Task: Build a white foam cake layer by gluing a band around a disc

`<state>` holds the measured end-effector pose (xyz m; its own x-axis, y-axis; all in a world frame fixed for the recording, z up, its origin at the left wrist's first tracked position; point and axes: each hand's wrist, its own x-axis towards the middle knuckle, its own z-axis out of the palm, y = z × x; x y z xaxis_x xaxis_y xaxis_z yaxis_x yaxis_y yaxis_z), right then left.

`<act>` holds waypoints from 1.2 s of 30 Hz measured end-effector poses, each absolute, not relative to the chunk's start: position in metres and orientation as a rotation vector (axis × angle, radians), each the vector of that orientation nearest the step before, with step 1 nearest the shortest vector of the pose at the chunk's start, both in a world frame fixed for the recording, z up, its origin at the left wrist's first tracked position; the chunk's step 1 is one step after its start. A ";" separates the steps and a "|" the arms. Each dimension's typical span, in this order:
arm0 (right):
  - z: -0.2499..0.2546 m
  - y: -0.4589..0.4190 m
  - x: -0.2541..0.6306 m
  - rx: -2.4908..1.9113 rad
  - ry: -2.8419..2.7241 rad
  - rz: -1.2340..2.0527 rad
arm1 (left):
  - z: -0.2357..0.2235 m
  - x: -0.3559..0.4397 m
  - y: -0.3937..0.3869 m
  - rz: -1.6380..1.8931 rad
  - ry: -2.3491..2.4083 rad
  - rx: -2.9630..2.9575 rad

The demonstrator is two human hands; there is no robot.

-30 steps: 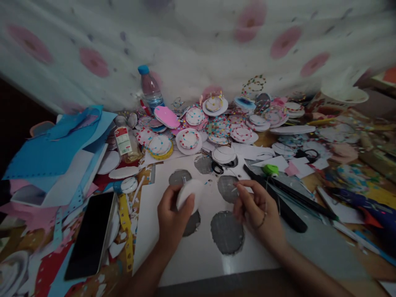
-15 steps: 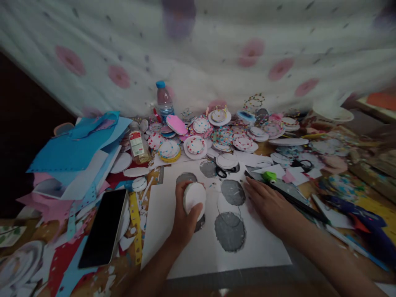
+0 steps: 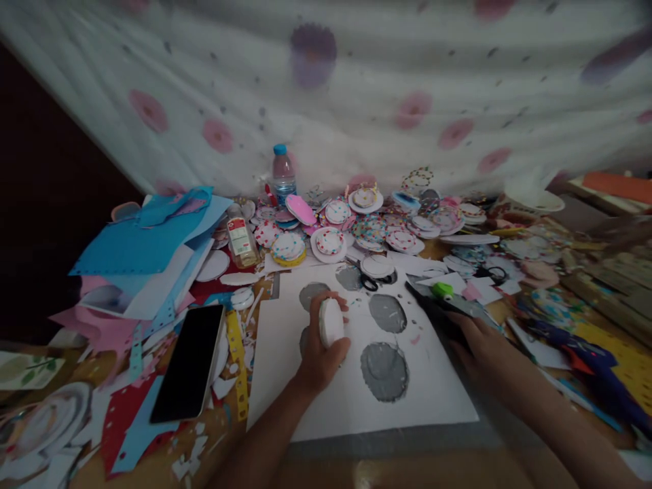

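Observation:
In my left hand [image 3: 323, 346] is a thick white disc [image 3: 332, 322], tilted on edge, its rim gripped between fingers and thumb above a white sheet [image 3: 326, 407]. Large grey round patches [image 3: 386, 371] show on that sheet, with ragged edges. My right hand [image 3: 481, 346] is at the sheet's right side, its fingers bent round a long black tool [image 3: 425, 302]; its exact kind is unclear. Just beyond the fingers is a small bright green object [image 3: 442, 291]. Black-handled scissors [image 3: 369, 282] lie at the sheet's far edge, partly under a white disc [image 3: 377, 265].
A black phone [image 3: 188, 363] and a yellow strip [image 3: 238, 367] lie on the left. Blue sheets [image 3: 137, 248] are piled behind. A clear bottle [image 3: 242, 238], a water bottle [image 3: 284, 178] and several decorated discs [image 3: 330, 243] line the back. A dark blue glue gun [image 3: 575, 350] lies right.
My left hand has turned the disc more onto its edge. My right hand has moved right, off the sheet and onto the black tool, uncovering a small pink scrap. The view has shifted slightly.

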<state>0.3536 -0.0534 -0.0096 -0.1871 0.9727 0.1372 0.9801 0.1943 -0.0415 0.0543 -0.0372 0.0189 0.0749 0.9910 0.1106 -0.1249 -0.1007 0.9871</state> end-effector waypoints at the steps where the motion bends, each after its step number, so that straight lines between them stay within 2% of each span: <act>1: -0.006 -0.054 0.354 -1.889 -2.302 -0.082 | 0.019 0.054 -0.037 1.283 1.016 1.245; 14: 0.057 -0.049 0.315 -1.552 -2.201 0.203 | 0.027 0.053 -0.035 1.159 1.180 1.400; 24: 0.042 -0.024 0.257 -1.091 -2.351 0.247 | 0.024 0.056 -0.032 1.150 1.150 1.348; 30: 0.022 -0.027 0.258 -1.080 -2.270 0.199 | 0.021 0.055 -0.032 1.090 1.120 1.302; 36: 0.022 -0.029 0.258 -1.015 -2.296 0.145 | 0.021 0.055 -0.034 1.008 1.076 1.266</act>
